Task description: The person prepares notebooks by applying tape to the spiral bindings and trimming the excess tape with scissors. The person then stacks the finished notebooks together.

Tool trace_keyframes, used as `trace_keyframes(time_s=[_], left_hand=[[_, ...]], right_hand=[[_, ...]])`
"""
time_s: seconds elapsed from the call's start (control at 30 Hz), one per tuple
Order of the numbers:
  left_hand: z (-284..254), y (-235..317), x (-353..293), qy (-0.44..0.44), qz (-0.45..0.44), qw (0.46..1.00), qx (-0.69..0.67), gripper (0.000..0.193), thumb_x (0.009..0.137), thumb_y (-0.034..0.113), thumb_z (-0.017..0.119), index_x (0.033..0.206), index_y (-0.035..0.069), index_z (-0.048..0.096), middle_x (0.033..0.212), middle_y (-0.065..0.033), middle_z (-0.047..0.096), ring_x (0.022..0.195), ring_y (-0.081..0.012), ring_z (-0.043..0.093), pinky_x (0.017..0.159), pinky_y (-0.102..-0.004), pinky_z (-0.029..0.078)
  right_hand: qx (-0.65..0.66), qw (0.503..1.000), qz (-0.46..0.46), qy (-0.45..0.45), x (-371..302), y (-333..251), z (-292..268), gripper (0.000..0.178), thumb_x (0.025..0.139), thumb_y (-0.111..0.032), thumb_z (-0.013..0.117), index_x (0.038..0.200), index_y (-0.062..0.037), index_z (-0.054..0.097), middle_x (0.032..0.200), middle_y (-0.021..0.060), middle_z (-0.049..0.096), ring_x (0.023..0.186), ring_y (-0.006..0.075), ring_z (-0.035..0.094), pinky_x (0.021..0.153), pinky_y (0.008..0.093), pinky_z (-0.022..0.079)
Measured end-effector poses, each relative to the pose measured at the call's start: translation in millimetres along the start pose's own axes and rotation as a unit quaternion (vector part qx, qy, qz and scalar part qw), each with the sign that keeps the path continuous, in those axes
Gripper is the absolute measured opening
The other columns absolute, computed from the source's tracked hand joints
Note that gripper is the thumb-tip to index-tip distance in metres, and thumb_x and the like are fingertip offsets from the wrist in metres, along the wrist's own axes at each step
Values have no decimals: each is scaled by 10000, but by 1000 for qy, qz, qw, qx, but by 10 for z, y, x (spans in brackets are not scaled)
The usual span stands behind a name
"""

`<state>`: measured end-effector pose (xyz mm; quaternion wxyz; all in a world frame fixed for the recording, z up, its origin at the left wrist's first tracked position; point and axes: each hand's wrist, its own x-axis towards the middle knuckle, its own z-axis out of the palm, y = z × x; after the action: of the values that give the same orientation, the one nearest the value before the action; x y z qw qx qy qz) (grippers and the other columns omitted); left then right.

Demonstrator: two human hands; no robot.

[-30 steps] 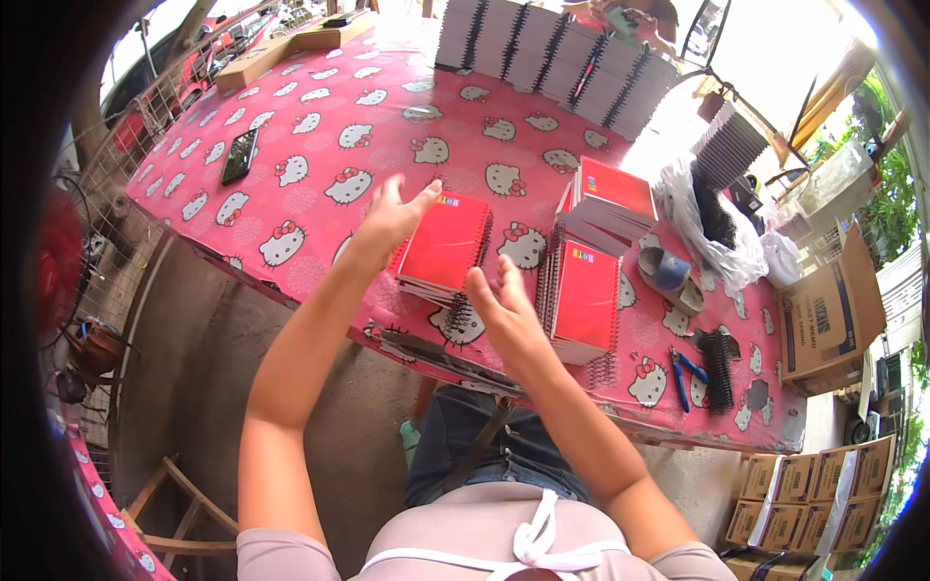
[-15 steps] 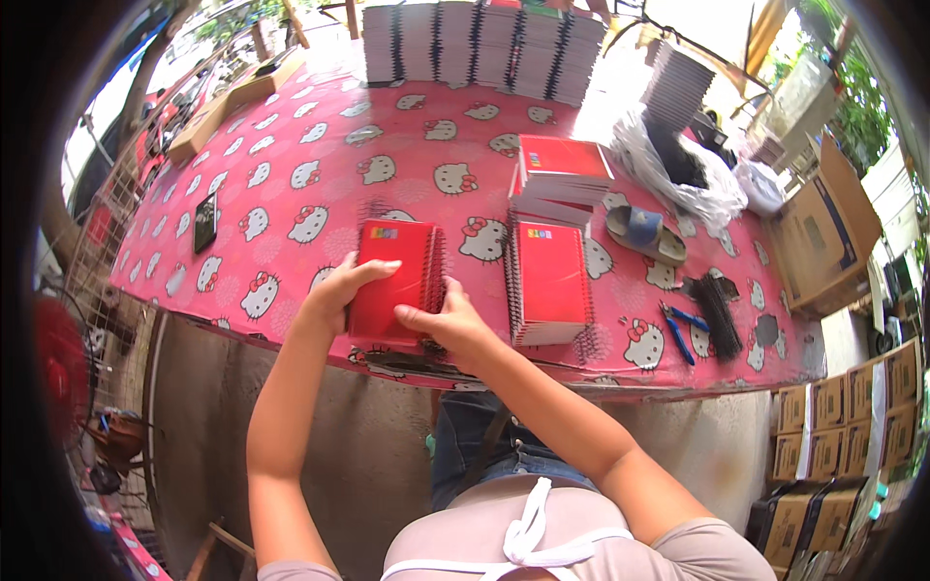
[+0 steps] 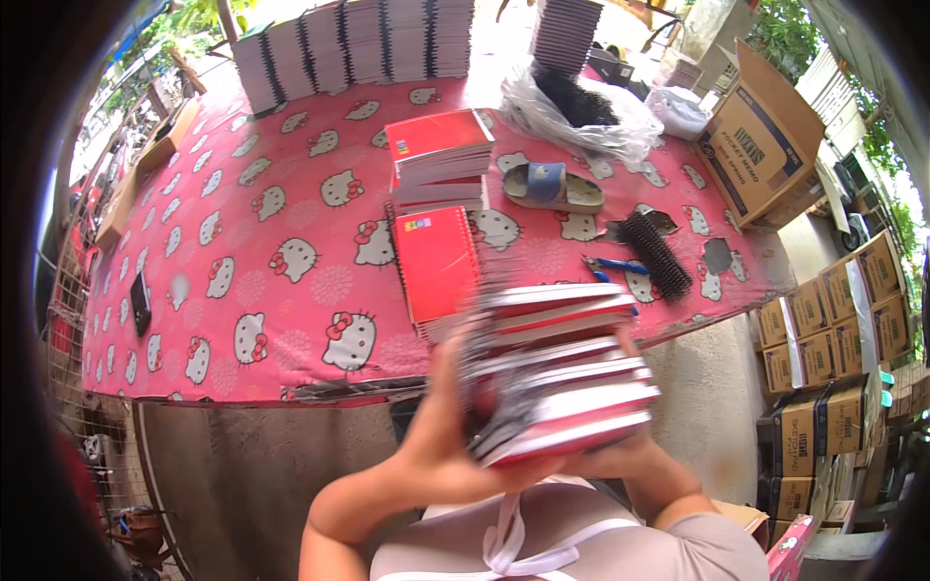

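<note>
A stack of red-covered spiral notebooks (image 3: pixel 572 392) is held up off the table in front of my body, its white page edges facing me and its coil side to the left, smeared by motion. My left hand (image 3: pixel 441 441) grips the coil side and underside. Around the right and lower side is my right hand (image 3: pixel 620 447), its fingers partly hidden by the notebooks. Just beyond, on the table, lies another pile of red spiral notebooks (image 3: pixel 436 257). Behind it rises a red-topped notebook stack (image 3: pixel 441 140) with uneven layers.
On the pink patterned tablecloth (image 3: pixel 300 310) are a blue sandal (image 3: pixel 547 186), blue-handled pliers (image 3: pixel 618 264), a bundle of black coils (image 3: pixel 655 257) and a phone (image 3: pixel 141 302). A plastic bag (image 3: pixel 620 136), an open carton (image 3: pixel 760 145) and tall notebook rows (image 3: pixel 358 44) stand farther back.
The red notebooks in my hands have been lifted off the table, tipped and brought right, toward my body. The view has turned right.
</note>
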<state>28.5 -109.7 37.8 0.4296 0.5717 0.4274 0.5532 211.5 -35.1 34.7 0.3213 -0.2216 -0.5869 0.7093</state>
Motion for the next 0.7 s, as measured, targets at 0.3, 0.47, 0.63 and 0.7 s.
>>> trace_keyframes(time_s=[0.3, 0.47, 0.63, 0.7], left_hand=[[658, -920, 1362, -166, 158, 968, -103, 1175, 607, 148, 855, 1508, 15, 112, 1421, -196, 367, 1336, -251, 369, 1111, -350, 283], [722, -1401, 1279, -138, 38, 969, -203, 1348, 496, 233, 964, 1521, 30, 111, 1430, -134, 371, 1337, -238, 361, 1123, -342, 258], [785, -1418, 1343, -140, 47, 967, -207, 1241, 491, 250, 954, 1491, 15, 258, 1400, -116, 402, 1304, -217, 397, 1105, -349, 288], [793, -1380, 1370, -142, 93, 967, -192, 1249, 492, 262, 953, 1493, 12, 250, 1412, -120, 397, 1321, -220, 385, 1110, -349, 282]], right_hand=[[-381, 811, -290, 335, -175, 801, -1058, 1228, 655, -365, 880, 1467, 35, 51, 1398, 217, 364, 1243, 323, 474, 1066, 445, 362], [-368, 819, -324, 299, -31, 1091, -1121, 1350, 621, -548, 847, 1477, 48, -10, 1413, 213, 318, 1245, 342, 460, 1052, 459, 365], [-369, 819, -267, 349, -61, 950, -1023, 1367, 613, -643, 773, 1475, 48, -32, 1414, 220, 318, 1260, 345, 466, 1057, 463, 387], [-369, 799, -300, 368, -52, 849, -910, 1359, 621, -652, 760, 1474, 45, -35, 1419, 223, 313, 1273, 352, 457, 1058, 467, 393]])
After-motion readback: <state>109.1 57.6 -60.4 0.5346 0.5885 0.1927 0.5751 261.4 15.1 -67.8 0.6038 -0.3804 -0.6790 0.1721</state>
